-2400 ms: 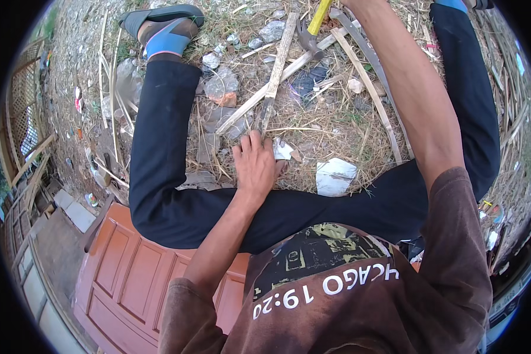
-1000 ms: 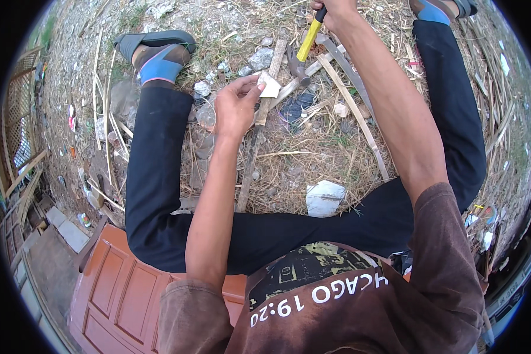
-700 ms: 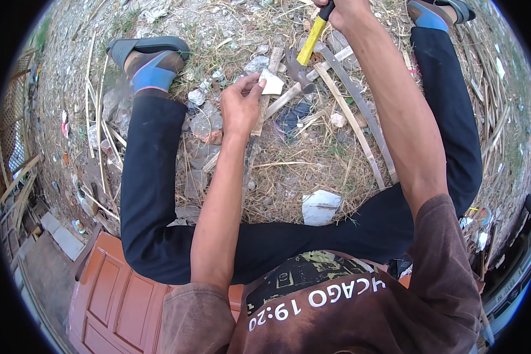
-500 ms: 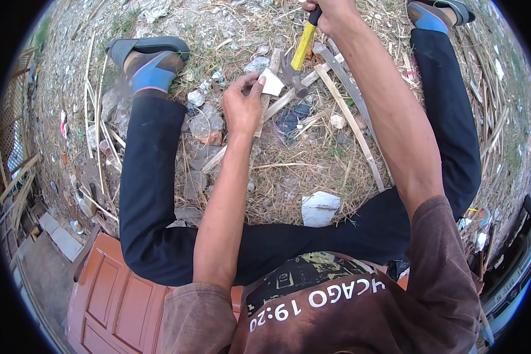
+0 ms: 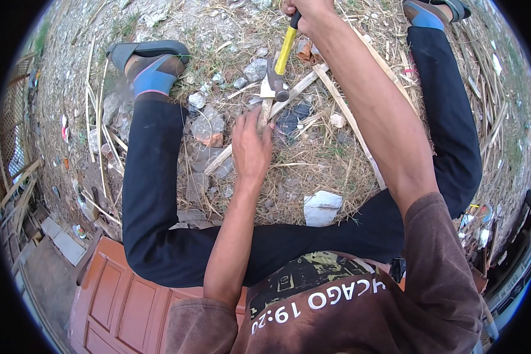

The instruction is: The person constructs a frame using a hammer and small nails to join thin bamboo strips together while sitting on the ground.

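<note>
My right hand (image 5: 314, 16) is closed round the grip of a claw hammer (image 5: 286, 50) with a yellow and black handle, at the top middle. Its dark metal head rests at or just over a small whitish flat piece (image 5: 267, 89), partly covering it; I cannot tell if they touch. That piece lies against the upper part of a narrow wooden strip (image 5: 266, 109). Just below, my left hand (image 5: 252, 147) grips the strip, fingers on its left and thumb on its right. Another pale wooden strip (image 5: 301, 85) runs slantwise beneath.
My legs in dark trousers (image 5: 150, 177) spread on both sides. Stones (image 5: 208, 127), dry grass and loose wood strips (image 5: 354, 127) cover the ground between them. A white broken slab (image 5: 322, 208) lies near my lap. A brown panelled door (image 5: 121, 295) is at the lower left.
My left hand has let go of the whitish piece and moved down and right onto the wooden strip. The hammer has shifted slightly left, its head now over the whitish piece.
</note>
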{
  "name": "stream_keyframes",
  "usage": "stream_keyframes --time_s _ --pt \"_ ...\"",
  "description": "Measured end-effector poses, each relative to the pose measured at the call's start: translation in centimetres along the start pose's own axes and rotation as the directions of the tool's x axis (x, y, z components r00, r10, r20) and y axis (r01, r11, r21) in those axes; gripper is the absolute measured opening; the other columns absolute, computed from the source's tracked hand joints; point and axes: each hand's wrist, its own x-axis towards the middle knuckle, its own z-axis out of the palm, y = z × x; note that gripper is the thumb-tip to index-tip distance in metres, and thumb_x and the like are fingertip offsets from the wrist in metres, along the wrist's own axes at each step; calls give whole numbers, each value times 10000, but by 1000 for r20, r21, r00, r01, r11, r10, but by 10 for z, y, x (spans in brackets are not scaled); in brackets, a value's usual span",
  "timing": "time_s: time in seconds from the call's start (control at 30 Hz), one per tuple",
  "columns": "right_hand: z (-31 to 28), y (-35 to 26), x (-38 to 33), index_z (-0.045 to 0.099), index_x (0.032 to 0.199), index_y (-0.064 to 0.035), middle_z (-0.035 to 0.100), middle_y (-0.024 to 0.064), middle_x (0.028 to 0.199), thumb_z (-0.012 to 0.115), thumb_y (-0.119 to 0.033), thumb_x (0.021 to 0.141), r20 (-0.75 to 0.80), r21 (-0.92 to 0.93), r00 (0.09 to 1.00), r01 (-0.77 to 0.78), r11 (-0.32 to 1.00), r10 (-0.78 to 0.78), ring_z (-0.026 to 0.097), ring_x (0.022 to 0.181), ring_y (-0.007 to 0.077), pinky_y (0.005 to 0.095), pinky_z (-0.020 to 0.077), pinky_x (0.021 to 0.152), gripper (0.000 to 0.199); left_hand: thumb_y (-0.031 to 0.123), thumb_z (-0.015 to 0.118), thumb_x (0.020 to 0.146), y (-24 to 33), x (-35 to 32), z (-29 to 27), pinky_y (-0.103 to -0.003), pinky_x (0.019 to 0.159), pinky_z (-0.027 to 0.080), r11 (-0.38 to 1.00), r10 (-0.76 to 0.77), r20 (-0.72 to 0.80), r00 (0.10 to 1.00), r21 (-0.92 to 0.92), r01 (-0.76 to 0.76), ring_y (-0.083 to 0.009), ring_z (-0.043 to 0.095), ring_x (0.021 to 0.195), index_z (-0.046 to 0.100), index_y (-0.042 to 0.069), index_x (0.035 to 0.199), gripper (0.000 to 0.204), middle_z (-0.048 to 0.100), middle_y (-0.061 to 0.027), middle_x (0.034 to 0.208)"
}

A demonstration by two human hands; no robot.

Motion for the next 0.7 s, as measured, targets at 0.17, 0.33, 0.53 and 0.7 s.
stream_keyframes --time_s 0.17,0.33,0.53,0.7 --pt "-9 -5 -18 530 883 -67 504 48 590 544 -205 938 -28 27 996 87 996 -87 444 428 132 298 339 376 149 61 669 868 -5 -11 3 -468 860 475 991 132 -5 991 36 -132 -379 600 967 602 7 1258 400 610 -192 1076" --pt "-34 -4 -15 497 862 -88 417 8 589 569 -226 952 -58 68 997 -55 996 58 413 445 119 284 361 381 180 112 674 878 8 -25 2 -466 846 482 995 86 27 996 44 -87 -373 609 957 616 5 1230 372 618 -187 1058" --pt "-58 -5 -15 479 841 -108 409 -8 598 567 -272 1001 -54 170 995 -69 983 79 398 457 111 275 360 407 245 240 682 902 16 15 7 -453 857 476 1000 18 -51 999 6 -17 -372 616 970 628 16 1228 399 640 -185 1048" --pt "-51 -8 -3 475 866 -104 413 -1 602 556 -292 1009 -36 136 984 -171 976 177 403 462 117 281 365 406 250 312 701 900 12 35 27 -467 878 452 998 -24 12 1000 -50 25 -367 598 967 642 35 1225 432 655 -171 1014"
